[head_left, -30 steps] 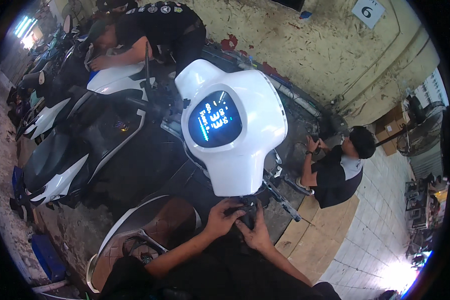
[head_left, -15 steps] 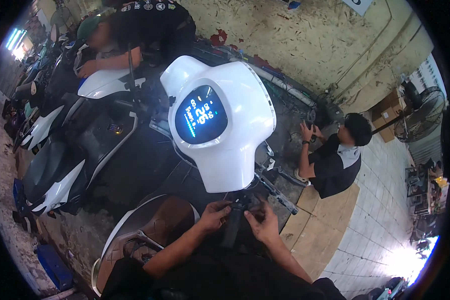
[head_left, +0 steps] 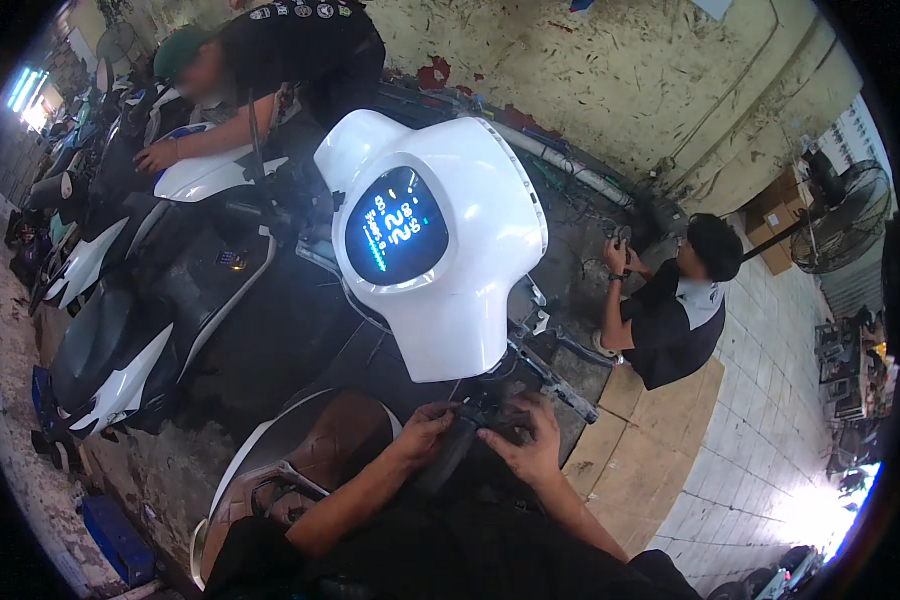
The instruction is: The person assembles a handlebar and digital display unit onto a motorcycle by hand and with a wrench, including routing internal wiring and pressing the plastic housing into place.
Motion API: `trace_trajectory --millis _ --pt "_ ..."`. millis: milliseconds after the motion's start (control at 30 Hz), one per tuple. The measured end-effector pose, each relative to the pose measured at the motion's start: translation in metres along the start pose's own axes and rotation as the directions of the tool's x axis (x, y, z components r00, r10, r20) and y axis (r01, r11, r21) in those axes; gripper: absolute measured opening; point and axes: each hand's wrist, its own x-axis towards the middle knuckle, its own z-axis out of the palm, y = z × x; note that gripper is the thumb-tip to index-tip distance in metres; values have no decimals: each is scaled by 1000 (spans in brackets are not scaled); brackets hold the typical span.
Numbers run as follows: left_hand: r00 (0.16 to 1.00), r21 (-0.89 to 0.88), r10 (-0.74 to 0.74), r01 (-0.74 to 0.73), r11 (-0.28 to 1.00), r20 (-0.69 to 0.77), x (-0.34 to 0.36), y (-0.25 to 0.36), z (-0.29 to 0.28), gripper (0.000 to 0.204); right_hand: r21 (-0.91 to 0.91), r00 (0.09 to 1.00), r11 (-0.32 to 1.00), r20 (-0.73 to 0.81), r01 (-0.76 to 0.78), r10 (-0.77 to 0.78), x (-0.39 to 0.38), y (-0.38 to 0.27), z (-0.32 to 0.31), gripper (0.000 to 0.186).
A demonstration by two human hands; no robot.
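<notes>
A white scooter handlebar cover (head_left: 455,320) with a lit dashboard display (head_left: 395,225) sits in the middle. Below it is a black handlebar grip with a control housing (head_left: 465,430). My left hand (head_left: 420,436) is closed at the housing's left, fingertips pinched on it. Opposite, my right hand (head_left: 528,445) has its thumb against the housing and its fingers curled around the far side, partly hidden. A brown quilted seat (head_left: 340,440) with pale trim lies below left.
A person (head_left: 290,60) bends over black-and-white scooters (head_left: 120,370) at upper left. Another person (head_left: 675,300) crouches at right beside cardboard (head_left: 630,450). A fan (head_left: 840,215), boxes (head_left: 775,225), stained wall (head_left: 610,80) and blue box (head_left: 110,530) surround the work.
The view shifts slightly, with the cover appearing higher and further left. My hands have adjusted around the housing, and the grip shows more below them. The display's figures have changed.
</notes>
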Motion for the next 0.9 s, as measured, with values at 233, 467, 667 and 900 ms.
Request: trace_trajectory --millis 233,467,667,900 --pt "983 -10 -2 3 1000 182 -6 5 3 36 16 996 997 -46 -70 71 -1 -12 1 58" --pt "973 18 -107 106 994 204 -9 10 23 45 99 1000 995 26 -19 17 1 -2 2 58" --pt "949 7 -121 124 992 291 -7 11 25 45 50 999 999 -35 -18 19 -1 -7 1 55" --pt "990 15 -137 137 991 28 -19 27 51 42 36 996 999 -82 36 -33 0 -7 -2 55"
